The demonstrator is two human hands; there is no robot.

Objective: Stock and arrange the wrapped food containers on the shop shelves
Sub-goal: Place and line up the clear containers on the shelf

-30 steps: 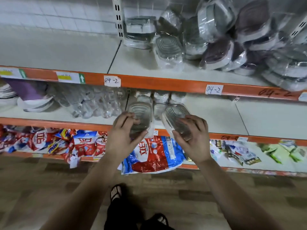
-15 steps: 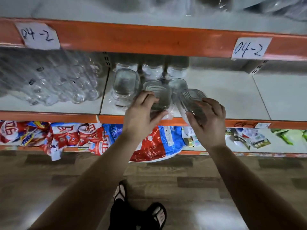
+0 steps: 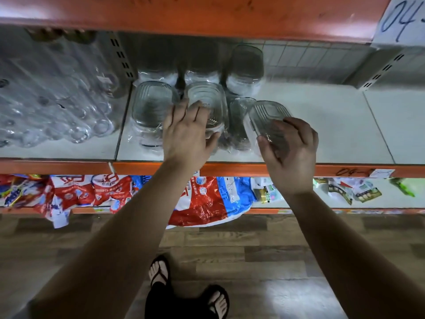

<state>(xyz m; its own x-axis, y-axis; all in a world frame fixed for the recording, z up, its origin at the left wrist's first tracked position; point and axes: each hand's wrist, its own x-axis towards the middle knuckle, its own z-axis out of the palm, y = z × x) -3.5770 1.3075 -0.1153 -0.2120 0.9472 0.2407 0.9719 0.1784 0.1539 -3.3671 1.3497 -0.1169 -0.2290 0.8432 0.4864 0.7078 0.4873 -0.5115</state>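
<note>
On the left part of the shelf point(image 3: 322, 125) lie wrapped clear bottles point(image 3: 57, 107). Past the divider, a wrapped container point(image 3: 151, 104) sits toward the front edge. Just beside it, my left hand point(image 3: 186, 132) grips the middle container point(image 3: 207, 100), fingers spread over its top and thumb against its right side. My hands are apart. My right hand point(image 3: 292, 153) clamps the tilted container point(image 3: 269, 118) between thumb and curled fingers, over the shelf near its front edge. Tall jars point(image 3: 246, 67) stand along the back edge.
</note>
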